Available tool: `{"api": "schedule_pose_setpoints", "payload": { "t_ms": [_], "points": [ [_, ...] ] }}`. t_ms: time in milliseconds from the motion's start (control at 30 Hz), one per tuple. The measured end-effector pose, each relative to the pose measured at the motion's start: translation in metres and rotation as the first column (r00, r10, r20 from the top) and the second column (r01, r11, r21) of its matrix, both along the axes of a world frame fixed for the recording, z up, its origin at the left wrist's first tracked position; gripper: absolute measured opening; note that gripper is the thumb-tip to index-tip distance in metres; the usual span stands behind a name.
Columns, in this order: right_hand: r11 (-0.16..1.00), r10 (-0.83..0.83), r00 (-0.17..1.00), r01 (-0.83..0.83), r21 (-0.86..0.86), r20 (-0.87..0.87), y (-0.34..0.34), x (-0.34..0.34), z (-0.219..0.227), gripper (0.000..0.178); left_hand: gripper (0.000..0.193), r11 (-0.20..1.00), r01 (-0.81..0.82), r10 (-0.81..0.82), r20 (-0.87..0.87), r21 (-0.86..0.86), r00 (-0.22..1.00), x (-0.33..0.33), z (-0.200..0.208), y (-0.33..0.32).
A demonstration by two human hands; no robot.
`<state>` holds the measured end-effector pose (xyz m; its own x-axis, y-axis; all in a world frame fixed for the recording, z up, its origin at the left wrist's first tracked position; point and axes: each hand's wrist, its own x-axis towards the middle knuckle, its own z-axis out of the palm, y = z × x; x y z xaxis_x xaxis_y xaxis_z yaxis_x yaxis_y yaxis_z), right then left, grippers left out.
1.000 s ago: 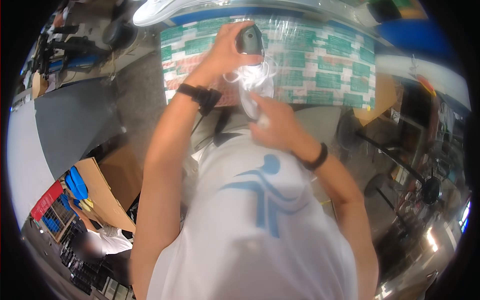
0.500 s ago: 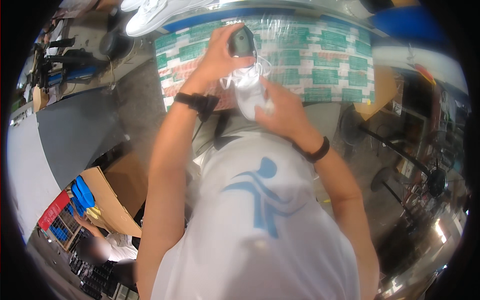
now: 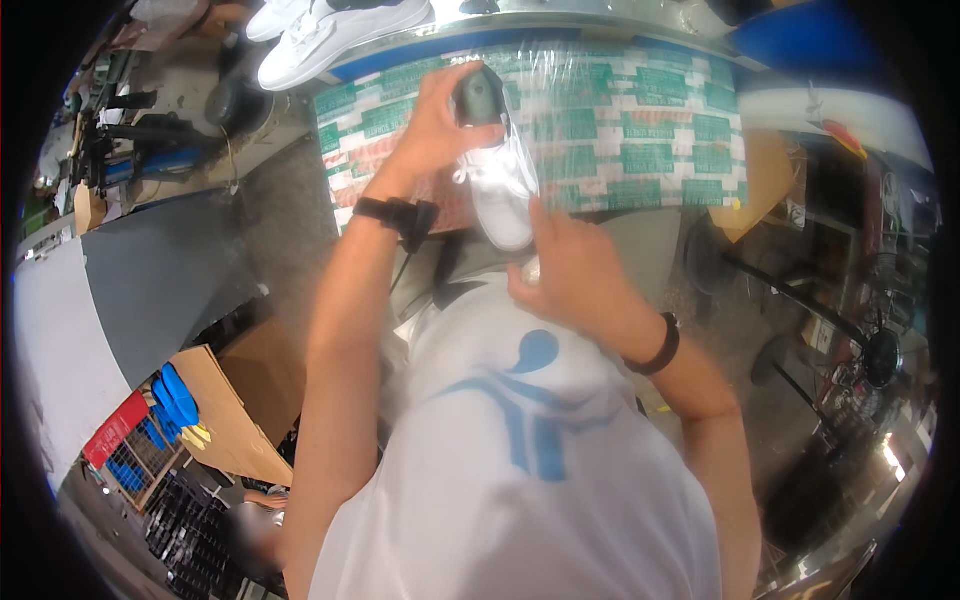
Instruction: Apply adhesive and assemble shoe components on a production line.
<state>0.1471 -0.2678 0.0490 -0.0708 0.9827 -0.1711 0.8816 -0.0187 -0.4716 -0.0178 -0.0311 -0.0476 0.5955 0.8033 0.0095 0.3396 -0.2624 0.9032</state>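
Note:
A white lace-up shoe [image 3: 503, 205] with a dark greyish-green insole is held over the near edge of the table, its toe toward my body. My left hand [image 3: 440, 125] is closed round its heel, the thumb pressing across the opening. A pale lace loop hangs at the shoe's left side. My right hand [image 3: 582, 262] is beside the toe, its index finger along the shoe's right edge. Something small and whitish shows between its thumb and fingers; its kind cannot be made out.
Green-and-white printed sheeting under clear film covers the table [image 3: 650, 130]. More white shoes [image 3: 320, 48] stand on a ledge at the far left. A cardboard box [image 3: 235, 425] with blue items [image 3: 175, 395] is at lower left, near another person [image 3: 258, 535]. A dark pole [image 3: 790, 285] stands right.
My right hand has drawn back from the laces toward my body, to beside the toe. The lace loops look less spread. My left hand keeps the heel, slightly nearer me.

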Motion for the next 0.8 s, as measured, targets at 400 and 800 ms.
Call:
{"api": "schedule_pose_setpoints", "payload": {
  "t_ms": [400,800],
  "points": [
    [0.940,-0.340,0.919,0.327,-0.095,-0.201,0.035,0.013,-0.126,0.058,0.102,0.875,-0.424,0.447,0.055,-0.235,0.893,0.017,-0.021,-0.099],
    [0.995,-0.040,0.835,0.084,0.055,-0.549,0.064,-0.010,-0.128,0.044,0.097,0.960,-0.269,0.281,-0.233,0.083,0.931,-0.061,0.015,-0.072]
  ]
}}
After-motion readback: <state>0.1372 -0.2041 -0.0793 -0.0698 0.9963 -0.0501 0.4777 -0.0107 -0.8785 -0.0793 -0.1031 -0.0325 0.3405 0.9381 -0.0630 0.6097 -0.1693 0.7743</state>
